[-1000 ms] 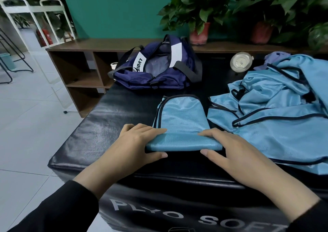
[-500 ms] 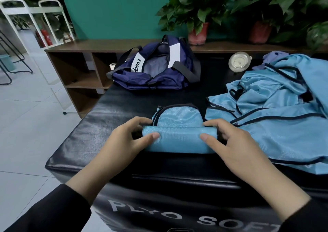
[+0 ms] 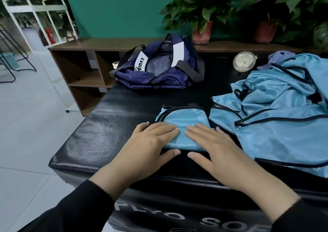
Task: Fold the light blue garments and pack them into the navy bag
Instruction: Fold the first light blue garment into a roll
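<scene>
On the black padded vinyl box (image 3: 106, 134), the left hand (image 3: 147, 146) lies flat with straight fingers on a small folded light blue mesh garment (image 3: 184, 123), and the right hand (image 3: 218, 148) presses beside it, fingers equally flat, gripping nothing. That piece looks folded but not packed. The open navy fabric duffel bag (image 3: 156, 71) sits well behind. To the right, a rumpled heap of light blue garments (image 3: 276, 118) waits unfolded, so most work remains.

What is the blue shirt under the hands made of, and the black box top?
The folded garment looks like thin, slightly shiny sports mesh, probably polyester: it shows a fine weave and dark piping. The black box top looks like smooth vinyl or faux leather, since light glints off faint wrinkles.
</scene>
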